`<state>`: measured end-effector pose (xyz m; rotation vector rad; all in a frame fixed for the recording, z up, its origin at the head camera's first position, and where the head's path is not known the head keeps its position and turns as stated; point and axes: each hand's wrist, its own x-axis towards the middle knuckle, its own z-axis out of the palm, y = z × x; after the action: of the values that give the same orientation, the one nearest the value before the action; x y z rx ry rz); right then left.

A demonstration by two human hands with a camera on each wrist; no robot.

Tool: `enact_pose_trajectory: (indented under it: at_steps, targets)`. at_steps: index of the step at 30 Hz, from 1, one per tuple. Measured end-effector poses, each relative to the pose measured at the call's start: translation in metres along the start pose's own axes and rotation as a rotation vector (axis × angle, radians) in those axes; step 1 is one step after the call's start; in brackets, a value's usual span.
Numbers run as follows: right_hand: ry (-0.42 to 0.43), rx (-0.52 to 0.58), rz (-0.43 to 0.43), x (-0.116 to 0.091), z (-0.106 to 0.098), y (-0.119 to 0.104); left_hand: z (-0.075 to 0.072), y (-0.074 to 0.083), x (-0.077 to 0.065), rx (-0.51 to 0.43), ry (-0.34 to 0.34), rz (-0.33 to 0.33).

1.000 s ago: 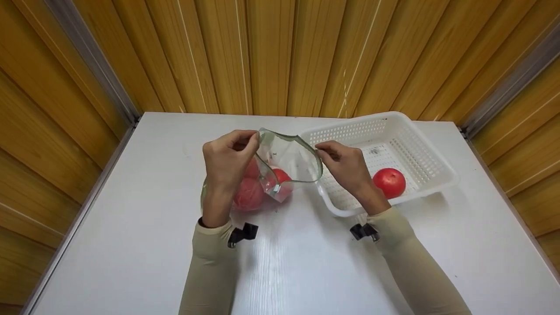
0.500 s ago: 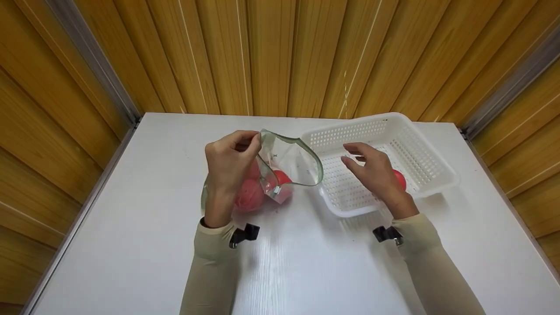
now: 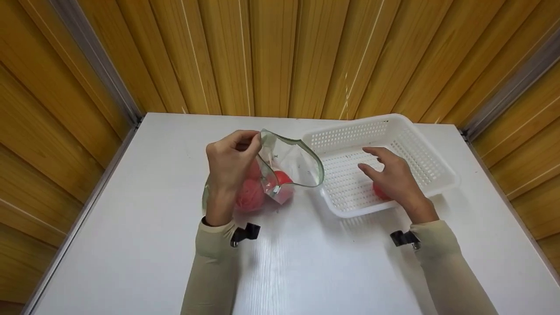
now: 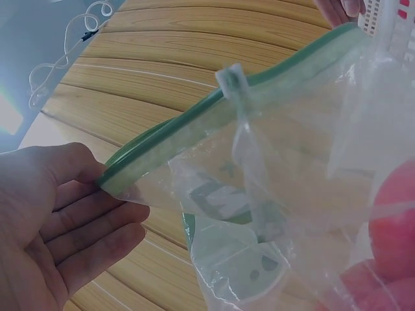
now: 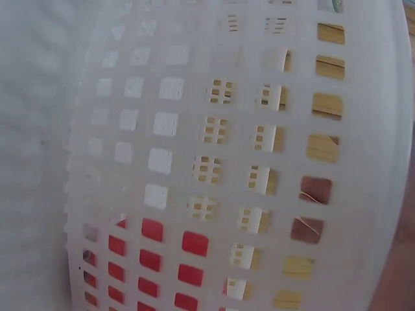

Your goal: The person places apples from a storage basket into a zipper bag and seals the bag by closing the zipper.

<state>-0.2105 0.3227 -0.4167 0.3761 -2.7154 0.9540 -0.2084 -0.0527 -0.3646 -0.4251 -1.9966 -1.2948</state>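
Note:
My left hand (image 3: pixel 229 159) pinches the edge of a clear zip bag (image 3: pixel 302 164) between thumb and forefinger. The bag's green-rimmed mouth gapes toward the right, and a white slider (image 4: pixel 231 81) sits on its zip in the left wrist view. Several red tomatoes (image 3: pixel 249 195) lie inside, partly behind the hand and film. Over the white basket (image 3: pixel 345 214) hovers my right hand (image 3: pixel 396 177), thumb and fingers spread, holding nothing. Beneath it a single tomato (image 3: pixel 379 192) is mostly hidden by the hand; its red shows through the basket holes in the right wrist view.
The basket stands on the right of the white table (image 3: pixel 315 267), just beside the bag, its near wall (image 5: pixel 259 162) filling the right wrist view. Wood-patterned panels (image 3: pixel 271 57) close off the back and both sides.
My right hand has let go of the bag's rim and moved right and toward me over the basket, covering the tomato. The left hand keeps its pinch; the bag mouth stays open.

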Motion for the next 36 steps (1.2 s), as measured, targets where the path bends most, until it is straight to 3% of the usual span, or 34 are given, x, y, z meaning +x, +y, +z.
enact_pose_trajectory:
  at_steps: [10, 16, 21, 28, 36]
  targets:
    - [-0.14, -0.054, 0.131, -0.009, -0.018, 0.014, 0.003, -0.003, 0.0, -0.013, 0.021, -0.012]
    - [-0.204, -0.085, 0.134, -0.011, -0.023, 0.022, 0.003, -0.003, 0.0, -0.017, 0.034, 0.002]
    - [-0.26, -0.098, 0.191, -0.01, -0.026, 0.025, 0.004, -0.002, 0.0, -0.013, 0.036, 0.007]
    - [-0.325, -0.127, 0.295, -0.01, -0.029, 0.031, 0.004, -0.002, -0.001, -0.023, 0.04, 0.002]
    - [-0.374, -0.165, 0.347, -0.01, -0.031, 0.035, 0.003, -0.003, -0.001, -0.012, 0.039, 0.003]
